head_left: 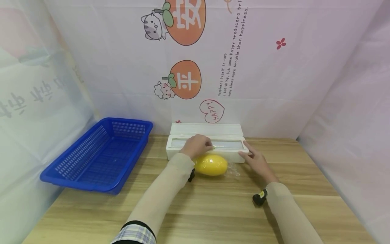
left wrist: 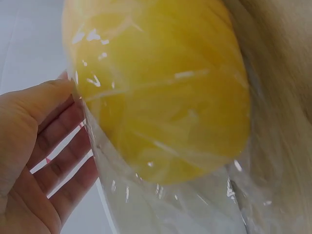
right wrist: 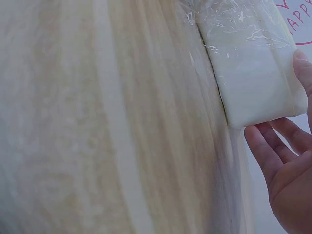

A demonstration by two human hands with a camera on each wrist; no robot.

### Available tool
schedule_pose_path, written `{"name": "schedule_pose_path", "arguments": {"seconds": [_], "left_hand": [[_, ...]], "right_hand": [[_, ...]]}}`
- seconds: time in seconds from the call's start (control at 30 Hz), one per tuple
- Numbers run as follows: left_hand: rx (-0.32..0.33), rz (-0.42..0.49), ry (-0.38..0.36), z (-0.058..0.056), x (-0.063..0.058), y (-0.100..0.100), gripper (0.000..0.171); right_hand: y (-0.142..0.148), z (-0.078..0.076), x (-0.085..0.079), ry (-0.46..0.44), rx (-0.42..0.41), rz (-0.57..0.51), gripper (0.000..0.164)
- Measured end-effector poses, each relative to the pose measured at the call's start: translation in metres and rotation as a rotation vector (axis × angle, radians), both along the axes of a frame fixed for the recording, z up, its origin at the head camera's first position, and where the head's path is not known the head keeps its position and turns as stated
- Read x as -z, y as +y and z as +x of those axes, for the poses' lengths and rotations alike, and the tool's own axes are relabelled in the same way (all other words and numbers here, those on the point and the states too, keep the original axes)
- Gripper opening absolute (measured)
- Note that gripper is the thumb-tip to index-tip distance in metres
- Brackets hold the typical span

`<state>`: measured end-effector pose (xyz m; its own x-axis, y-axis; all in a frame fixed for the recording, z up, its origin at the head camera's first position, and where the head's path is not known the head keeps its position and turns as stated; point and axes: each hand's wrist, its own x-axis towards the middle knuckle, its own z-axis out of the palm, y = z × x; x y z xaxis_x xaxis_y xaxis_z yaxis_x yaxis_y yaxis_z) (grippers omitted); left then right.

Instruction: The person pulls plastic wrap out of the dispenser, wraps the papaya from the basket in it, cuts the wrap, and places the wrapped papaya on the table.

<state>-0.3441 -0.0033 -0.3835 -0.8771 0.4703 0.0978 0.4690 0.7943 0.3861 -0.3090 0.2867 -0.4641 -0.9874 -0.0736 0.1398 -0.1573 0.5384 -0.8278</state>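
Note:
A long white box (head_left: 234, 156) stands near the back wall, its lid (head_left: 207, 129) raised behind it. Along its front lies a smooth yellow oval object (head_left: 211, 165) under clear plastic film (left wrist: 161, 209). My left hand (head_left: 196, 145) is over the front edge of the box, above the yellow object. In the left wrist view, the film is drawn to the thumb and fingertips, which pinch its edge. My right hand (head_left: 256, 161) grips the box's right end, thumb by the top and fingers around the lower corner. Film also covers the box end (right wrist: 253, 78).
A blue plastic basket (head_left: 122, 169) with slotted walls sits to the left on the wooden table (head_left: 219, 217). Printed white sheeting (head_left: 259, 67) rises behind and on both sides. A dark wrist camera (head_left: 259, 197) is on the right wrist.

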Motion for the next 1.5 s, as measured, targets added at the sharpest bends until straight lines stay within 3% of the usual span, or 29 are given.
{"name": "schedule_pose_path", "arguments": {"seconds": [0.93, 1.3, 1.5], "left_hand": [[0.017, -0.020, 0.096, -0.004, 0.012, -0.025, 0.019], [-0.010, -0.054, 0.130, 0.003, 0.006, -0.032, 0.018], [0.006, -0.041, 0.136, 0.000, 0.009, -0.038, 0.018]], "right_hand": [[0.001, 0.002, -0.002, -0.003, -0.006, 0.003, 0.072], [-0.001, 0.001, 0.000, 0.002, -0.003, -0.002, 0.072], [-0.001, 0.002, -0.001, -0.004, 0.005, 0.001, 0.072]]}}
